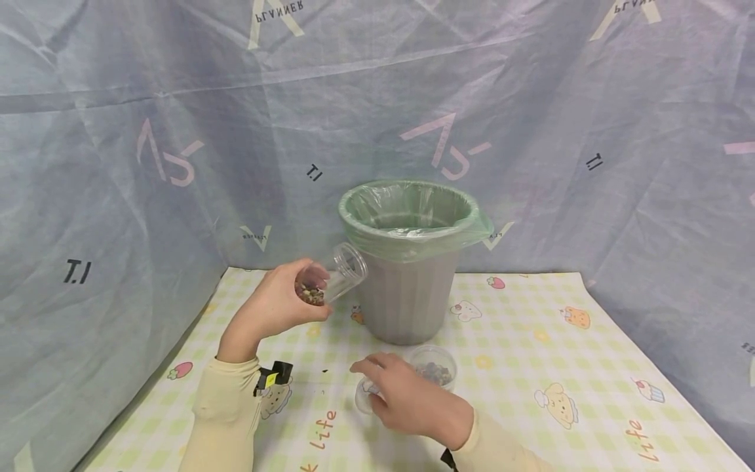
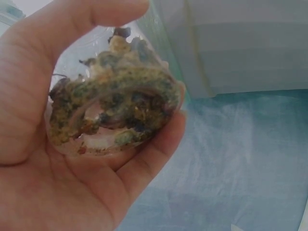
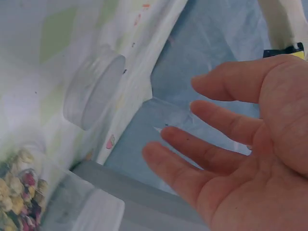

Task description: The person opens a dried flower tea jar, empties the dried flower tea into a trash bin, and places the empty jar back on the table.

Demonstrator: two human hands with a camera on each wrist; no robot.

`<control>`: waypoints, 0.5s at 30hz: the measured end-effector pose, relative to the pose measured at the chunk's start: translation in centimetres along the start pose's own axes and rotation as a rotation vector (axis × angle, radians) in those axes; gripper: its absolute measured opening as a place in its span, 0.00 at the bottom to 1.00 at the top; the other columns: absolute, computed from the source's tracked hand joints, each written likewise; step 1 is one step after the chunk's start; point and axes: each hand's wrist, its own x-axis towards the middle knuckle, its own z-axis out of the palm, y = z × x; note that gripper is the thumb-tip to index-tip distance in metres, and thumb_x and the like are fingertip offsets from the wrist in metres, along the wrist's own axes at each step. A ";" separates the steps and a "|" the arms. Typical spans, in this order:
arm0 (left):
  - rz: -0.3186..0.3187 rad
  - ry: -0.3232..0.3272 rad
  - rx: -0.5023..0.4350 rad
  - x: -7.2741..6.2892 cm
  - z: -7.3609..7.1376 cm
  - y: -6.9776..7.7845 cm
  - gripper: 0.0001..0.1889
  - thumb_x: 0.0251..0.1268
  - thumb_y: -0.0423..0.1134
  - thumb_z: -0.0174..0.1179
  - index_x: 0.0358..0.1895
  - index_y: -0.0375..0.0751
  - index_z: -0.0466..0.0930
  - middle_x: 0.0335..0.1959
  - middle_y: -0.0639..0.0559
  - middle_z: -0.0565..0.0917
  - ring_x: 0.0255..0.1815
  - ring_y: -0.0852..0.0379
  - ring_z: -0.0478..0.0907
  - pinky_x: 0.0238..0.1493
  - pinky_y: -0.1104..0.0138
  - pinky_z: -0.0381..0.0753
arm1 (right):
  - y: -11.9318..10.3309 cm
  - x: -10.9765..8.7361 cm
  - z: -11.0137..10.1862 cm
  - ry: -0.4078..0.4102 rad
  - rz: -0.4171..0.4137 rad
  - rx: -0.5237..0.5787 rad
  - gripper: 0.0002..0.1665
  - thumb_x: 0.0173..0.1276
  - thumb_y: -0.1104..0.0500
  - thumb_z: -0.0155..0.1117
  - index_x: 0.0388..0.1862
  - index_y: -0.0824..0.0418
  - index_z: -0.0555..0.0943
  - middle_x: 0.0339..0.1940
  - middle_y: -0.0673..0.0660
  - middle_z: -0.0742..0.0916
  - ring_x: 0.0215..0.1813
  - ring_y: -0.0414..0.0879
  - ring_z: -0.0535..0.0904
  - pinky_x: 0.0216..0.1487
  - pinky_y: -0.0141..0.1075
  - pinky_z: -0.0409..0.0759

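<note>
My left hand (image 1: pixel 271 301) grips a clear plastic jar (image 1: pixel 341 283) tipped on its side, its uncovered mouth facing the bin. Dried bits of plant matter (image 2: pixel 115 101) lie in its bottom, against my palm and fingers. Over the table, my right hand (image 1: pixel 407 396) holds nothing, its fingers loosely bent and apart in the right wrist view. Below it sits a clear round lid (image 3: pixel 91 91), partly covered by the fingers in the head view. A second clear jar (image 1: pixel 434 357) stands behind the right hand, with dried flower buds (image 3: pixel 21 192) inside.
A grey bin (image 1: pixel 407 301) lined with a green bag (image 1: pixel 413 246) stands at the back middle, right beyond the tipped jar. A checked cloth (image 1: pixel 519 419) covers the table. Small dark crumbs (image 1: pixel 324 372) lie between the hands. Grey-blue fabric (image 1: pixel 236 151) hangs behind and at both sides.
</note>
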 end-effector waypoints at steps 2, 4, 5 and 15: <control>0.000 0.001 -0.003 0.0 0.0 0.0 0.25 0.54 0.42 0.76 0.57 0.51 0.79 0.50 0.53 0.85 0.48 0.55 0.83 0.49 0.57 0.82 | 0.0 0.0 -0.2 0.036 -0.015 0.008 0.25 0.70 0.67 0.64 0.66 0.59 0.77 0.57 0.53 0.83 0.61 0.47 0.81 0.62 0.40 0.79; 0.003 0.002 -0.007 0.0 -0.1 -0.1 0.26 0.55 0.42 0.75 0.58 0.50 0.79 0.51 0.52 0.85 0.48 0.54 0.83 0.48 0.57 0.82 | 0.0 0.0 -0.4 0.065 -0.021 0.008 0.24 0.70 0.66 0.64 0.65 0.59 0.78 0.57 0.53 0.84 0.61 0.46 0.80 0.63 0.39 0.79; 0.001 0.004 -0.009 0.0 -0.1 -0.2 0.26 0.55 0.42 0.75 0.58 0.51 0.79 0.51 0.52 0.85 0.48 0.54 0.83 0.48 0.57 0.82 | 0.1 0.0 -0.5 0.075 -0.025 0.010 0.24 0.70 0.66 0.64 0.65 0.59 0.78 0.57 0.53 0.84 0.61 0.45 0.80 0.63 0.39 0.79; 0.010 0.052 0.002 -0.3 -0.6 -0.6 0.25 0.54 0.42 0.76 0.56 0.51 0.80 0.50 0.54 0.85 0.47 0.55 0.83 0.48 0.57 0.81 | -0.3 -0.1 -1.8 0.132 -0.030 0.020 0.21 0.72 0.66 0.63 0.62 0.55 0.79 0.57 0.49 0.84 0.60 0.43 0.80 0.61 0.37 0.79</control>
